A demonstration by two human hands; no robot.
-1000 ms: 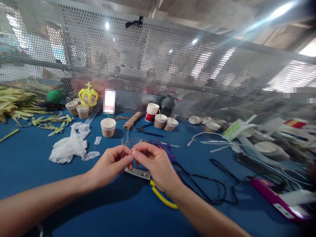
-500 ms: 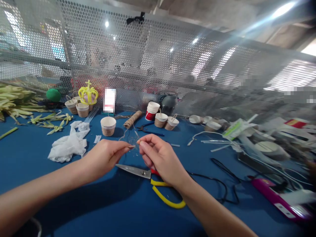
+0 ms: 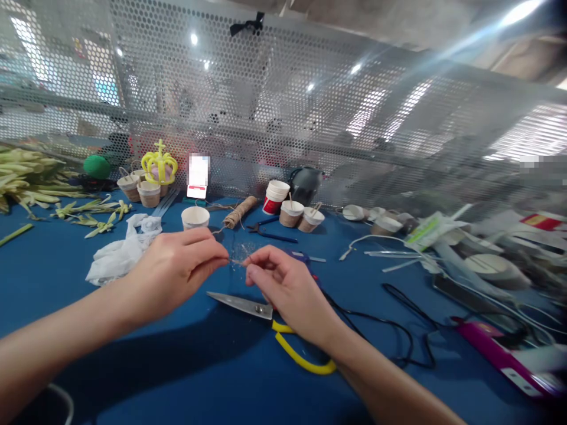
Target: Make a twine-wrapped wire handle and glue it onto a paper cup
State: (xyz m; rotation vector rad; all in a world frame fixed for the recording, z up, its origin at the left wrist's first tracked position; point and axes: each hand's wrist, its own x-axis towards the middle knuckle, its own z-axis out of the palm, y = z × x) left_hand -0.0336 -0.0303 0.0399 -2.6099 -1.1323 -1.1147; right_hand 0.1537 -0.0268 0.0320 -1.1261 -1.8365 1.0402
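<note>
My left hand (image 3: 181,257) pinches a thin brown strand of twine (image 3: 235,261) between thumb and forefinger. Closed on the same short strand from the other side is my right hand (image 3: 286,286), fingertips pinched together. A roll of brown twine (image 3: 240,212) lies just beyond, a loose length trailing from it. Beneath my right hand rest scissors (image 3: 241,304) with yellow handles, partly covered by the hand. A white-rimmed paper cup (image 3: 195,217) stands behind my left hand, its lower part hidden.
Crumpled white plastic (image 3: 113,257) lies left. Pliers (image 3: 277,237) and twine-wrapped cups (image 3: 291,213) are further back, before a perforated metal screen (image 3: 221,118). A phone (image 3: 198,174) stands upright. Black cord (image 3: 376,319) and a magenta device (image 3: 491,351) lie right.
My left hand has drawn left and up slightly, widening the gap to my right hand, with the strand now visible between them. A purple object shows behind my right hand.
</note>
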